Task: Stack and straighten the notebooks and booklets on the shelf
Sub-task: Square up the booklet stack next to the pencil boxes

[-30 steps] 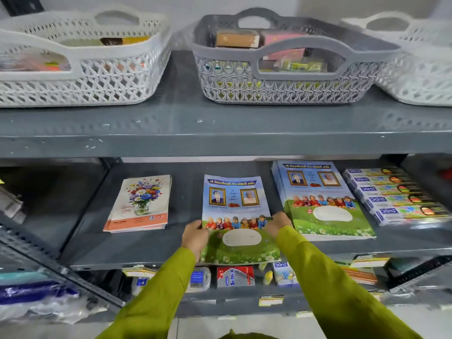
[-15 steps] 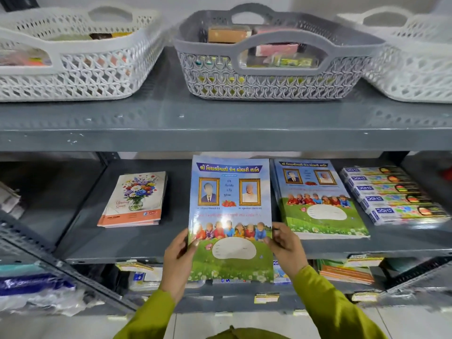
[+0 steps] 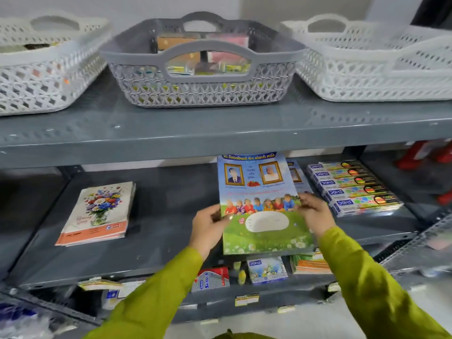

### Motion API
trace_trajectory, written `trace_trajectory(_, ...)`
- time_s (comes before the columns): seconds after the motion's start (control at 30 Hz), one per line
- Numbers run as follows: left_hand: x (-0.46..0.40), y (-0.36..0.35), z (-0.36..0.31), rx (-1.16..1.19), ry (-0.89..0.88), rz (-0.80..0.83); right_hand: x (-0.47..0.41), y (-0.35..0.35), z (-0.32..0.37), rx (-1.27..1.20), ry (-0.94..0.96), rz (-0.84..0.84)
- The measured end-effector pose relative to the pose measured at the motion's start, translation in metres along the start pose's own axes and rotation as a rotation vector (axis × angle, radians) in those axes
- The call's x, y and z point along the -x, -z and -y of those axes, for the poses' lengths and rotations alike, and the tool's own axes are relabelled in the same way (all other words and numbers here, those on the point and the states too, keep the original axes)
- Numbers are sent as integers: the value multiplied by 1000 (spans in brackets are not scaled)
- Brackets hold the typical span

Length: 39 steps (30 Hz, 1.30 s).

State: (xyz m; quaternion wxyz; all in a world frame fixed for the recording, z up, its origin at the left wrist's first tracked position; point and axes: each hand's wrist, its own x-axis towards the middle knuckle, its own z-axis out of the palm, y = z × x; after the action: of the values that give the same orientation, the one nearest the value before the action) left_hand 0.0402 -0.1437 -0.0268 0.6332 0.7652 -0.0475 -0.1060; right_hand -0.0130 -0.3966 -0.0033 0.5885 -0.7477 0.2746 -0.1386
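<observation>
A blue and green booklet (image 3: 259, 192) with two framed portraits and a row of children is held between both hands over the middle shelf (image 3: 159, 241). My left hand (image 3: 208, 226) grips its left edge and my right hand (image 3: 314, 214) grips its right edge. It hangs above a matching stack of booklets (image 3: 297, 174), which it mostly hides; only the stack's right strip shows. A small pile of flower-cover notebooks (image 3: 100, 212) lies flat at the shelf's left.
Boxed DOMS packs (image 3: 352, 187) lie in a row right of the booklets. On the top shelf stand a grey basket (image 3: 203, 77) and two white baskets (image 3: 36, 67) (image 3: 381, 62). Small boxes and booklets (image 3: 266, 269) fill the lower shelf.
Both hands lifted the booklet off the shelf's middle and carried it right, over the matching stack. The view has shifted right as well.
</observation>
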Motion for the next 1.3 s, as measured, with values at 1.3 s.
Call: trace_trajectory(1.3,-56,-115,22,216,367,222,-91,45,-36,-161,-378,294)
